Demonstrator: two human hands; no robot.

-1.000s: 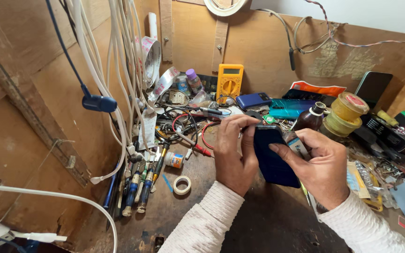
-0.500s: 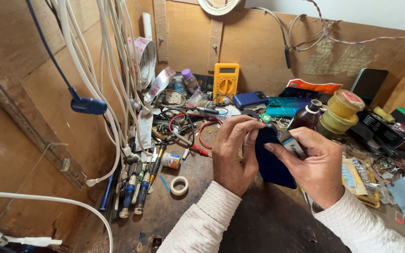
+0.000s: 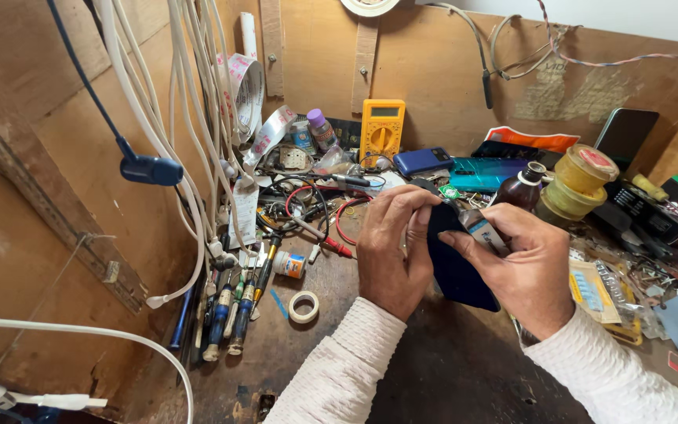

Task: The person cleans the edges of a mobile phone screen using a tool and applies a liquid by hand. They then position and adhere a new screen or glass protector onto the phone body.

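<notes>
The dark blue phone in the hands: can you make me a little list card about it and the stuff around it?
held thing: dark blue phone, upright, back facing the camera
left hand: grips the phone's left edge
right hand: holds the right edge, with a small tool at the top
behind: yellow multimeter, brown bottle, yellow tape rolls
left of hands: screwdrivers, small tape ring
surface: dark wooden workbench
</notes>
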